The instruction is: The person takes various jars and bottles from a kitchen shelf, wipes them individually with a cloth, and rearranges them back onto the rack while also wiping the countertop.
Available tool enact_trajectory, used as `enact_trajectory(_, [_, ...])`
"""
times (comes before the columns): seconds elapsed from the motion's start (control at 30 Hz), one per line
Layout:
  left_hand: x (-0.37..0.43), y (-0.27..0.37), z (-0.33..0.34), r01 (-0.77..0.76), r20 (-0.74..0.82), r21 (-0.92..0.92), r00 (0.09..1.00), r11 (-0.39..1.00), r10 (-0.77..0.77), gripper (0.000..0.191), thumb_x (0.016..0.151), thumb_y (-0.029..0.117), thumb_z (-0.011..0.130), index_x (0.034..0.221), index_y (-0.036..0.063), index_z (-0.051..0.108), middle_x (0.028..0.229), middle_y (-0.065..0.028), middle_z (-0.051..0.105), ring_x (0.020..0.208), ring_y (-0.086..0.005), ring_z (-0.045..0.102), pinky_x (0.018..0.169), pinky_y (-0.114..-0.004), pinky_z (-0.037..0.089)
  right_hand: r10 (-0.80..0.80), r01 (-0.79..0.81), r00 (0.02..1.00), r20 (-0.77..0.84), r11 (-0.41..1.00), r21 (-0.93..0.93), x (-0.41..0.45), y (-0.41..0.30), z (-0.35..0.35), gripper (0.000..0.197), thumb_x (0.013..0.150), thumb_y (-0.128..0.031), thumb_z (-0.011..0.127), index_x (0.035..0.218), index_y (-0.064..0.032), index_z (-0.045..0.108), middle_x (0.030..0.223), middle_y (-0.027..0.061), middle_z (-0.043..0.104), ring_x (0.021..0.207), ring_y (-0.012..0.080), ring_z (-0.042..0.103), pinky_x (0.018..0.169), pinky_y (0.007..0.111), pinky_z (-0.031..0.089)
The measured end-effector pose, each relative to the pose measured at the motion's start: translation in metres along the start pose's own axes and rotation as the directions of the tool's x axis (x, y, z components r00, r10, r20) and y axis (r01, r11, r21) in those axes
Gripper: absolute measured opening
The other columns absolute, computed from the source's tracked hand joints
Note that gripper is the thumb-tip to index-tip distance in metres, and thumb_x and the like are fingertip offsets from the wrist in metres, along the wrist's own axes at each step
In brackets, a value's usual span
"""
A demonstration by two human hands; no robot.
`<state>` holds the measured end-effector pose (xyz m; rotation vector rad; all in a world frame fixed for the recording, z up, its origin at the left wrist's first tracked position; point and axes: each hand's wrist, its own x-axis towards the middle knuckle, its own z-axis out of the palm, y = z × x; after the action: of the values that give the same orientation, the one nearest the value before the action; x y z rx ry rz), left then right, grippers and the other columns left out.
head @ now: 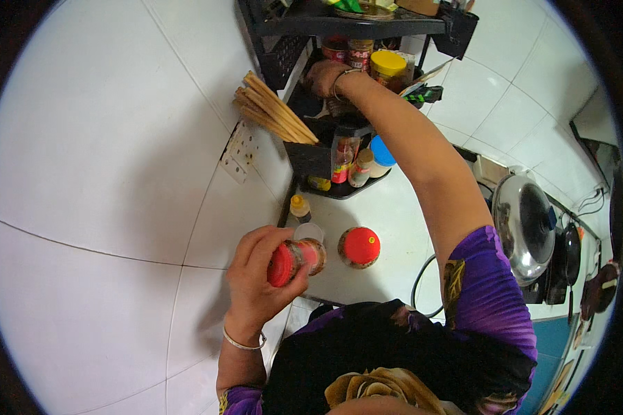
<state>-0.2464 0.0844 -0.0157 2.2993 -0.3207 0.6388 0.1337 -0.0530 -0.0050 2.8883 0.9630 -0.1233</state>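
My left hand (257, 280) grips a jar with a red lid (280, 265), tilted on its side above the counter (332, 288). Up at the black corner rack (350, 27), my right hand (326, 78) reaches onto the middle shelf, its fingers partly hidden; whether it holds anything is unclear. Close by it stand a dark-red jar (335, 50) and a yellow-lidded jar (388, 65). A second red-lidded jar (362, 246) stands on the counter. Behind the held jar are a translucent round container (310, 231) and a small yellow-capped bottle (300, 208).
Chopsticks (278, 114) lean out of a black holder (307, 160) on the rack's side. A blue-lidded jar (382, 153) and small bottles fill the bottom shelf. At right sit a large domed metal lid (522, 228) and a black cable (415, 285). A tiled wall (109, 207) borders the left.
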Motion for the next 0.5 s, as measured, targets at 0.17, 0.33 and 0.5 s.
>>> enact_trajectory(0.17, [0.011, 0.001, -0.003, -0.069, -0.009, 0.078, 0.998, 0.995, 0.07, 0.05, 0.061, 0.012, 0.082, 0.108, 0.0064, 0.064, 0.103, -0.0133, 0.064, 0.092, -0.0278, 0.064, 0.081, -0.035, 0.054, -0.221, 0.212, 0.973, 0.075, 0.971, 0.111, -0.028, -0.023, -0.013, 0.037, 0.084, -0.014, 0.055, 0.118, -0.0084, 0.068, 0.105, 0.0168, 0.069, 0.088, 0.0263, 0.064, 0.08, 0.04, 0.051])
enact_trajectory(0.33, [0.034, 0.014, 0.0, -0.142, 0.013, 0.073, 0.99, 0.987, 0.141, 0.053, 0.062, 0.012, 0.083, 0.11, 0.0068, 0.063, 0.105, -0.0131, 0.064, 0.092, -0.0284, 0.064, 0.081, -0.036, 0.053, -0.33, 0.277, 0.929, 0.168, 0.921, 0.274, -0.046, -0.006, -0.019, 0.038, 0.079, -0.017, 0.055, 0.114, -0.007, 0.068, 0.092, 0.0169, 0.07, 0.079, 0.0253, 0.061, 0.076, 0.039, 0.05])
enact_trajectory(0.5, [0.056, 0.024, -0.006, -0.201, -0.001, 0.12, 0.979, 0.972, 0.202, 0.055, 0.063, 0.014, 0.084, 0.112, 0.006, 0.062, 0.106, -0.0128, 0.064, 0.092, -0.0272, 0.064, 0.082, -0.036, 0.053, -0.105, 0.302, 0.883, -0.458, 0.874, 0.381, -0.146, -0.003, -0.059, 0.038, 0.078, -0.019, 0.054, 0.111, -0.0055, 0.065, 0.093, 0.0183, 0.068, 0.085, 0.0329, 0.064, 0.079, 0.038, 0.051])
